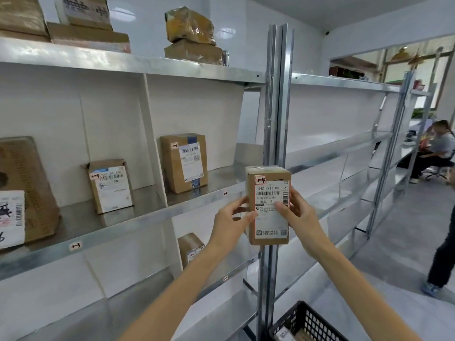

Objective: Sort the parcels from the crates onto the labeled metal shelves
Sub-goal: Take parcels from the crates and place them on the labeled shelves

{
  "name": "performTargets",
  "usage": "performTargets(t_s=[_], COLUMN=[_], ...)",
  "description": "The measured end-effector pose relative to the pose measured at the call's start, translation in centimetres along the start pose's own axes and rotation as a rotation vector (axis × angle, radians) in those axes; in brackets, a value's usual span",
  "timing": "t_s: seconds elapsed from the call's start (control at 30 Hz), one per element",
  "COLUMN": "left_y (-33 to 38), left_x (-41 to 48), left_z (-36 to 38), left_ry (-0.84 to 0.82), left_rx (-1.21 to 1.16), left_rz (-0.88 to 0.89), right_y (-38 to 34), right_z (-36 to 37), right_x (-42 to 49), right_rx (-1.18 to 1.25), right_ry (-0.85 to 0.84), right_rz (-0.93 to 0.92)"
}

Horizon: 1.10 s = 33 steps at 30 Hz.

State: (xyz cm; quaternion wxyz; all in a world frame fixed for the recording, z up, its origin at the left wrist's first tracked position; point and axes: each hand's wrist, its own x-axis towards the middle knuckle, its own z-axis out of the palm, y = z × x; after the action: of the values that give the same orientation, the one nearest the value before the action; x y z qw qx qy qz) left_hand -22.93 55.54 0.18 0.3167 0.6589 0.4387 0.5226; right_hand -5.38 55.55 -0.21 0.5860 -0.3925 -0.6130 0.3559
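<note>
I hold a small upright cardboard parcel [268,190] with a white shipping label and a red-edged tag reading 1-4, in front of the shelf upright. My left hand [230,223] grips its left edge and my right hand [299,212] grips its right edge, thumb on the label. On the metal shelf [197,204] beyond, a parcel tagged 1-4 [183,162] stands in the right bay. A parcel tagged 1-3 [109,185] stands in the bay to its left. A black plastic crate [304,322] with parcels inside sits at the bottom right.
More boxes [192,36] sit on the top shelf, and a large box [23,190] stands at the far left. Another parcel [190,247] is on the lower shelf. The vertical steel post [278,94] divides two racks. A seated person [435,151] and a standing person's leg [443,257] are at the right.
</note>
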Motion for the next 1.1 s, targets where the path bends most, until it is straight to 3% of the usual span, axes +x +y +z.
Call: performTargets(t_s=[0.4,0.67,0.93,1.1], left_y=[-1.7,-5.2,-8.3,-9.7], left_x=[13.8,22.4,26.4,27.9], left_z=[1.7,3.2,3.8,3.3], left_ry=[0.229,0.350,0.396,0.426], left_rx=[0.309,0.289,0.554,0.591], left_rz=[0.125,-0.002,-0.088,-0.091], right_y=[4.3,8.0,13.2,14.5], right_z=[-1.7,-1.9,-1.0,0.3], right_x=[17.2,27.4,32.4,34.5], right_rx=[0.135,0.134,0.177,0.206], right_ry=[-0.237,-0.353,-0.434,-0.475], right_rz=[-0.022,-0.028,0.008,-0.036])
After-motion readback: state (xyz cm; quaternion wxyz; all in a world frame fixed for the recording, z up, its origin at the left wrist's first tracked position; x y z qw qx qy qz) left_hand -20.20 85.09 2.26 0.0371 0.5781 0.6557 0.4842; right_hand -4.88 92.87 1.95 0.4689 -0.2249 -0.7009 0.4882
